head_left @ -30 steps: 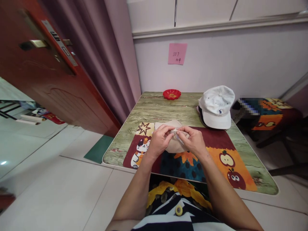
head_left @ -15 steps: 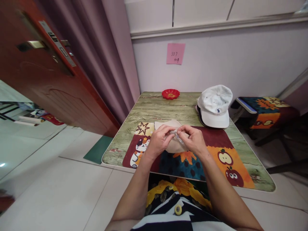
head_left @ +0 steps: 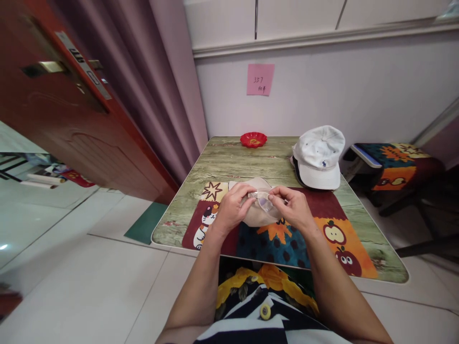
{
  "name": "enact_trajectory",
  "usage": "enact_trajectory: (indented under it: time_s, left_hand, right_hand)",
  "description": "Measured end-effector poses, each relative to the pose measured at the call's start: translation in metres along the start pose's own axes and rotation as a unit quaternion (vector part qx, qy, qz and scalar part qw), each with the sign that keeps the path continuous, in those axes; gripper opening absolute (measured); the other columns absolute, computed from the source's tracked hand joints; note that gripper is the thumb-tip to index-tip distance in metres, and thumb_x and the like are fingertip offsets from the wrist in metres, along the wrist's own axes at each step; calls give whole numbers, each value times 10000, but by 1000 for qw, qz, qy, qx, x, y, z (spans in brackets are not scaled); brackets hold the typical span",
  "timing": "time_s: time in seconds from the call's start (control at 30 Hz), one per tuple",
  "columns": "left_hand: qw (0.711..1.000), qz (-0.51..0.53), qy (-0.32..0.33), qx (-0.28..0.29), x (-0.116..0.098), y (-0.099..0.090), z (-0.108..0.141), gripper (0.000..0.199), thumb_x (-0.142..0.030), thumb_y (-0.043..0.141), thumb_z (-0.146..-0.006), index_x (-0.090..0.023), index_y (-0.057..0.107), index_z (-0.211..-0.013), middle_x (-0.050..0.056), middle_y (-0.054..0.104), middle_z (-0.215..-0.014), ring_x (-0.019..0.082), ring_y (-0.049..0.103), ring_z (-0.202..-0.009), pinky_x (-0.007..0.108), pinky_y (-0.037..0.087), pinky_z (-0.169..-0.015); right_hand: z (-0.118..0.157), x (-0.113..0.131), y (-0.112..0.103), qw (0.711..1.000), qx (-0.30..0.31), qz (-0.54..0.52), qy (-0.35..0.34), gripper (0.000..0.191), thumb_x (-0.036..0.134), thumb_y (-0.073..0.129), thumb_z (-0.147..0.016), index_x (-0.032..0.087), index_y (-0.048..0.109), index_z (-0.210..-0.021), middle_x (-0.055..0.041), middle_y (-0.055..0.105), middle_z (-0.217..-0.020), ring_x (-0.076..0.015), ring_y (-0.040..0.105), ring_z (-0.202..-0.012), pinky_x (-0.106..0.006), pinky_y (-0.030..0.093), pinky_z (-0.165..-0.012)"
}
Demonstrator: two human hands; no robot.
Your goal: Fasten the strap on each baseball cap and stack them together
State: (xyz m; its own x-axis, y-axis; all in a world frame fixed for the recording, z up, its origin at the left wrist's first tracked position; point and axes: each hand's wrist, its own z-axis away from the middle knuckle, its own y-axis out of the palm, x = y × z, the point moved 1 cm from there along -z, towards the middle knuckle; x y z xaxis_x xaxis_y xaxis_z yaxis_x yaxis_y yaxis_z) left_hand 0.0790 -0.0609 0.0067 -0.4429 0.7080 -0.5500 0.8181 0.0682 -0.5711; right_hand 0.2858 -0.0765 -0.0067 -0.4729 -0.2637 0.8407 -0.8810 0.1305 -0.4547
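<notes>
Between my two hands stretches a clear, shiny piece of thin plastic (head_left: pixel 264 204), curved at its lower edge and faintly purple in the middle; its exact kind is hard to make out. My left hand (head_left: pixel 234 205) pinches its left end between thumb and forefinger. At the right end, the thumb and fingertips of my right hand (head_left: pixel 291 206) are closed on it too. Just beneath, a beige cap-like thing (head_left: pixel 256 220) lies on the patterned mat (head_left: pixel 229 241), partly hidden by my hands and the plastic.
A white cap (head_left: pixel 319 155) sits on a dark one at the table's right side. Near the back edge stands a red scalloped dish (head_left: pixel 253 139). A pink note (head_left: pixel 260 80) is stuck to the wall, and a wooden door (head_left: pixel 103 138) stands at left.
My hands have drawn slightly apart, the right one moving right. The clear plastic, bunched at my fingertips before, now shows spread out between them.
</notes>
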Motion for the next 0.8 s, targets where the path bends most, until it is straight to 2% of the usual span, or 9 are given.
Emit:
enact_trajectory:
  time_s: [0.13, 0.23, 0.4, 0.67, 0.8]
  left_hand:
    - [1000, -17, 13, -6, 0, -1, 1, 170, -191, 636, -927, -209, 672, -1092, 82, 657, -1140, 207, 627, -1115, 370, 510, -982]
    - [1000, -26, 10, -12, 0, -2, 1, 166, -194, 629, -929, -211, 677, -1087, 85, 655, -1160, 213, 628, -1136, 391, 506, -1004]
    - [1000, -11, 2, 11, -2, 0, 0, 170, -199, 618, -935, -207, 672, -1097, 98, 655, -1188, 219, 625, -1156, 405, 505, -1019]
    - [1000, -5, 20, 23, -7, 7, 0, 186, -167, 601, -925, -209, 657, -1097, 91, 673, -1170, 223, 623, -1168, 390, 501, -1027]
    - [1000, -13, 20, 15, -6, 8, -1, 146, -193, 611, -930, -206, 648, -1071, 78, 700, -1103, 218, 641, -1109, 381, 500, -999]
  right_hand:
    - [0, 1, 1, 1000, -9, 7, 5, 238, 399, 621, -859, 201, 753, -856, 24, 579, -609, -121, 438, -534, -264, 325, -543]
    - [0, 0, 1, 1000, -7, -7, 11, 285, 444, 634, -860, 204, 775, -924, 13, 612, -626, -138, 494, -570, -262, 345, -558]
    - [-1, -3, 4, 1000, 4, -25, -1, 246, 411, 635, -857, 199, 760, -841, -19, 709, -744, -169, 592, -672, -262, 403, -616]
    - [1, 11, 8, 1000, 16, 2, -25, 229, 377, 610, -890, 210, 750, -818, 1, 712, -714, -129, 526, -552, -263, 354, -558]
    - [1, 13, 8, 999, 5, 11, -45, 198, 363, 629, -896, 227, 767, -856, -14, 765, -812, -168, 645, -700, -267, 423, -665]
